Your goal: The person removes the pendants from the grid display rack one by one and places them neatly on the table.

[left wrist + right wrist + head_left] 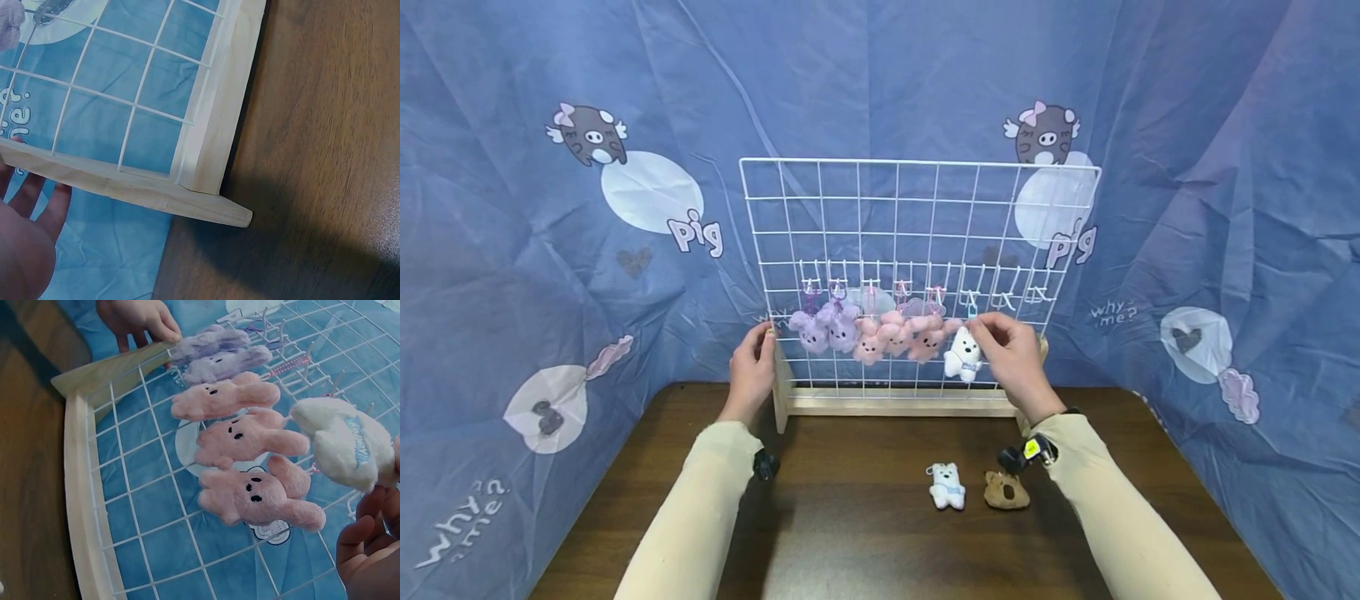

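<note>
A white wire grid rack (pixel 917 217) stands upright in a wooden base (pixel 902 407). My left hand (pixel 754 367) grips the rack's wooden side post (pixel 106 181), with fingers behind it. At the grid's right side, my right hand (pixel 1013 360) pinches a white bear plush keychain (pixel 964 354) near its top; its light-blue loop (pixel 973 309) is at a hook. This plush also shows in the right wrist view (pixel 344 440), partly covering the hooks. Purple plush keychains (pixel 841 325) and pink plush keychains (pixel 869 340) hang in a row left of it.
Bare hooks (pixel 1037 294) sit at the right end of the row. On the brown table (pixel 835 517) lie another white bear plush (pixel 947 486) and a brown plush (pixel 1006 492), near the right forearm. Blue printed fabric (pixel 865 83) surrounds the table.
</note>
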